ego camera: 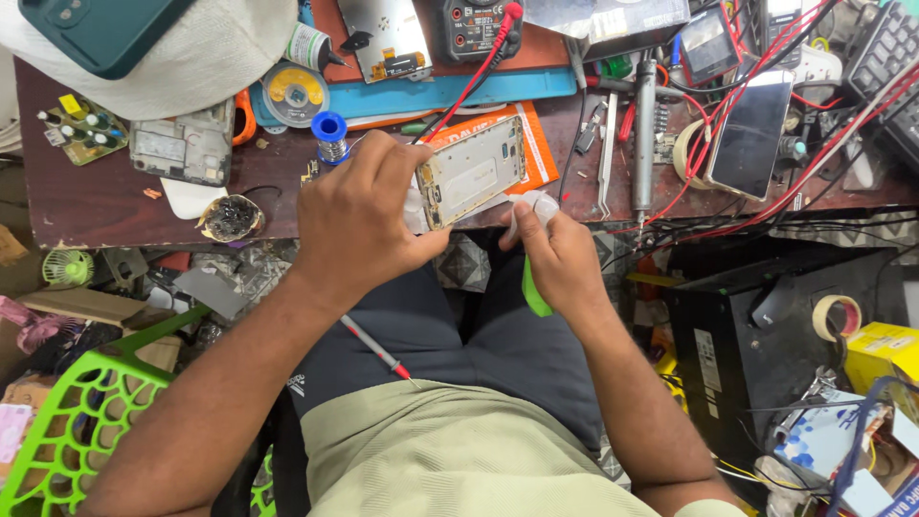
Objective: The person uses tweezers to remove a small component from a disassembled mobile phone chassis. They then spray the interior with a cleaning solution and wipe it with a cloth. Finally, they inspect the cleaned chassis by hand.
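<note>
- Opened phone frame [471, 170]: pale gold, inner side up, tilted, lying at the front edge of the bench [105, 206] partly on an orange sheet [538, 144]; its near-left corner is covered by the left hand.
- Left hand [362, 222]: seen from the back, fingers curled around the frame's left end; the fingertips themselves are hidden beneath the hand.
- Right hand [558, 257]: just beside the frame's near-right corner, fingers closed on a small whitish piece [539, 206] and a green strip-like tool [533, 290] that runs down past the palm. What the whitish piece is cannot be made out.
- Red-tipped probe [376, 348]: lies across the dark shorts on the lap, below the bench edge.
- Blue solder spool [330, 134]: stands just behind the left hand.
- Circuit board [182, 148]: toward the left end of the bench.
- Tweezers [607, 153] and a metal rod-shaped tool [645, 134]: right of the orange sheet.
- Dark-screened phone [752, 134]: at the right end, crossed by red wires.
- Multimeter [479, 27]: at the back edge, cut off by the picture's top.
</note>
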